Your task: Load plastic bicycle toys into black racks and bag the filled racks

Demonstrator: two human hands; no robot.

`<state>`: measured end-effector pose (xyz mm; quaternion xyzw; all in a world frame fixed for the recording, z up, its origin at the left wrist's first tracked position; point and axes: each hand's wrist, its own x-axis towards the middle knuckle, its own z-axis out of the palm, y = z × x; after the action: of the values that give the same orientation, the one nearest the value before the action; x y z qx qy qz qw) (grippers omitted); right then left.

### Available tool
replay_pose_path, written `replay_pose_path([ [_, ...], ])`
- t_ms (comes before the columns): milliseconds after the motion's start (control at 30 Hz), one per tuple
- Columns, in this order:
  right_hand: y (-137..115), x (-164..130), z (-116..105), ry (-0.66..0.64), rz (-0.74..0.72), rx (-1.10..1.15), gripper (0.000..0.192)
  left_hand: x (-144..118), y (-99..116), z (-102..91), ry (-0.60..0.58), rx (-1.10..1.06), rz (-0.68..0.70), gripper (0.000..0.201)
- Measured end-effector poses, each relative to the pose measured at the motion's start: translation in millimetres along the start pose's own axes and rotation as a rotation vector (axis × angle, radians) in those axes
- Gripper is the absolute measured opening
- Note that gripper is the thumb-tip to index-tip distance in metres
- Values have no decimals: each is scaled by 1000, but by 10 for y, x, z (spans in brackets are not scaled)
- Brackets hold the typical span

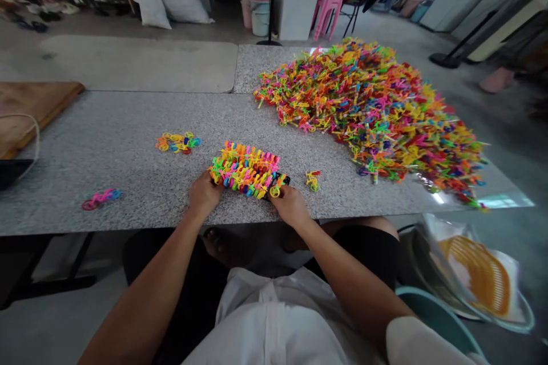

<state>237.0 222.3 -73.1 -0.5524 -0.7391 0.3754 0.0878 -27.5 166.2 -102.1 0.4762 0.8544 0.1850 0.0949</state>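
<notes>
Rows of small bright plastic pieces stand packed together on a dark rack, which shows mostly at its right end. My left hand closes round the left end, its fingertips partly hidden by the pieces. At the other end, my right hand has its fingers bent against the rack, just below a yellow-and-green piece. A loose yellow-green piece lies right of that hand. Left of the rack lie a small cluster of linked pieces and a pink, red and blue piece.
A big heap of similar colourful pieces covers the right side of the grey speckled table. A wooden board sits at the left edge. Below right stand a teal tub and an orange basket. Pink stools are behind.
</notes>
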Motion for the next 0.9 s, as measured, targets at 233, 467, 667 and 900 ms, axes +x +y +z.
replay_pose_path([
  [233,-6,7,65,58,-91,-254,22,-6,18,-11,-4,-39,11,32],
  [467,-84,24,107,-1,-92,-348,31,2,12,-15,1,-18,-2,32],
  [667,-94,-14,-14,-87,-164,-305,29,-2,26,-65,-25,32,-21,36],
  [900,600,318,-1254,360,248,-420,39,92,-40,-76,-90,119,2,40],
])
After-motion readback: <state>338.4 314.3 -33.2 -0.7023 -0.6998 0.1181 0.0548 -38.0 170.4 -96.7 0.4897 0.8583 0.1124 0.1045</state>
